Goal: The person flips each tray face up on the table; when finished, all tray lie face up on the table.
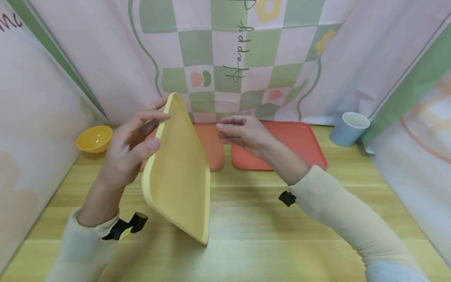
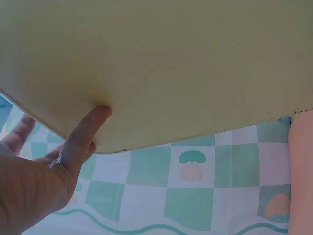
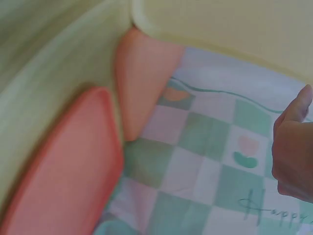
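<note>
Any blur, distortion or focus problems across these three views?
Head view: sharp and evenly lit, with wide-angle bending at the edges; the yellow tray casts only a soft shadow on the table. Left wrist view: the tray's underside fills most of the frame, fairly sharp, the left hand close and slightly soft. Right wrist view: blurred throughout; the red trays are smeared, the right hand dark.

Upright yellow tray [image 1: 179, 176] blocks the left orange tray [image 1: 210, 145].

I read the yellow tray [image 1: 179, 176] as matt, smooth plastic. The two orange trays [image 1: 292, 141] look the same. The table [image 1: 267, 231] shows pale wood grain. The backdrop [image 1: 225, 58] is printed cloth, creased. The yellow bowl [image 1: 94, 138] appears glossy.
</note>
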Demonstrator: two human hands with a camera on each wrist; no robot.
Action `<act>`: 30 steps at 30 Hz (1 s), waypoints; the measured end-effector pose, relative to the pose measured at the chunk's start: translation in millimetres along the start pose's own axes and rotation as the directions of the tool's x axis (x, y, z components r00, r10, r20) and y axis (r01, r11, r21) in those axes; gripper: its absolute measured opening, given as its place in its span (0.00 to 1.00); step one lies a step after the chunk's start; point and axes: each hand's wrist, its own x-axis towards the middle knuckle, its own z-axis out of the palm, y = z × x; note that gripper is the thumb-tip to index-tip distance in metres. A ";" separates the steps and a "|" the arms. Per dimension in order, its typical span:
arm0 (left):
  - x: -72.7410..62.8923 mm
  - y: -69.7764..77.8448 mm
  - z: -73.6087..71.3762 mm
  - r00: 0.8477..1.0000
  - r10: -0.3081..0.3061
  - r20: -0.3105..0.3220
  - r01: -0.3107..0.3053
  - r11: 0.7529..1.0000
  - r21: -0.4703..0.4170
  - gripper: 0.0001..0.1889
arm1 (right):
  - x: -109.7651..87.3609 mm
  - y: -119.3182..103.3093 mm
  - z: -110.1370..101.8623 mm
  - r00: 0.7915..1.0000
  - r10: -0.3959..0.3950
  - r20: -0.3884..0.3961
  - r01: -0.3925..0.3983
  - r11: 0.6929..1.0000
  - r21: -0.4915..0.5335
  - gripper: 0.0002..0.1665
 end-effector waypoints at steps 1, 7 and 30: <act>-2.2 1.4 -1.4 1.000 -0.017 -0.021 0.017 1.000 -0.021 0.16 | -0.1 3.3 -3.4 1.000 0.010 -0.007 -0.010 1.000 -0.021 0.23; -17.0 13.6 -8.1 0.966 -0.212 -0.149 0.200 0.975 -0.096 0.20 | -0.3 23.6 -28.1 0.999 0.046 -0.027 -0.049 0.992 -0.114 0.26; -40.1 -27.5 -8.8 0.843 -0.471 -0.260 0.462 0.881 -0.100 0.21 | -33.1 73.0 -139.8 0.977 0.203 -0.064 -0.212 0.939 -0.270 0.29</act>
